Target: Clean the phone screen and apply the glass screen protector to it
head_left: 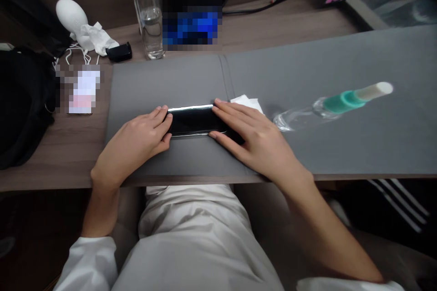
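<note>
A black smartphone (194, 121) lies flat and sideways on the grey desk mat (170, 82), with a bright edge along its far side. My left hand (139, 134) holds its left end, fingertips on the top and edge. My right hand (249, 136) rests over its right end, fingers spread and covering that part of the phone. Just beyond my right hand, a white tissue (246, 103) lies partly under the fingers. To the right of that hand lies a clear plastic bottle (332, 107) with a green collar and white tip.
Behind the mat on the wooden desk (68, 154) stand a glass water bottle (149, 17) and a blurred blue object (191, 27). A white egg-shaped object (71, 16), white cloth (94, 38), small black case (119, 52), blurred card (83, 93) and black bag (22, 104) sit left.
</note>
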`<action>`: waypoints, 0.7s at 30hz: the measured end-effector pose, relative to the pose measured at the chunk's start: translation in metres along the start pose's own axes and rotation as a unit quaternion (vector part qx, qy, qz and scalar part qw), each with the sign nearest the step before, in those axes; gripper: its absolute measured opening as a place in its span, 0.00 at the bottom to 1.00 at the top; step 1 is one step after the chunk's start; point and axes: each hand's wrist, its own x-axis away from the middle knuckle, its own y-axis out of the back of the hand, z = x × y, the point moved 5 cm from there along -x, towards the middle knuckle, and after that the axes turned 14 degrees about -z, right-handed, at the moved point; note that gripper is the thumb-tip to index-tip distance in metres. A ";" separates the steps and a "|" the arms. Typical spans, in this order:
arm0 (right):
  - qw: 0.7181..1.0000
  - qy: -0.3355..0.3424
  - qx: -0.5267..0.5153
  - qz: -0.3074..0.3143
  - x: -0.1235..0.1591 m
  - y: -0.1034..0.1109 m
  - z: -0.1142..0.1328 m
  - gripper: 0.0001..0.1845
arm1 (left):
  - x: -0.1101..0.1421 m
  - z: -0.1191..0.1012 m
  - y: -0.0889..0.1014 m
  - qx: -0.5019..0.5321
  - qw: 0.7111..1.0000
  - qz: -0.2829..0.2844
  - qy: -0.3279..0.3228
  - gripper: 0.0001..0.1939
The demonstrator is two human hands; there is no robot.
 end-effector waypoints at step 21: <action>1.000 -0.011 -0.007 -0.002 0.000 -0.001 -0.001 0.26 | 0.001 -0.002 0.001 -0.015 1.000 -0.006 -0.005 0.20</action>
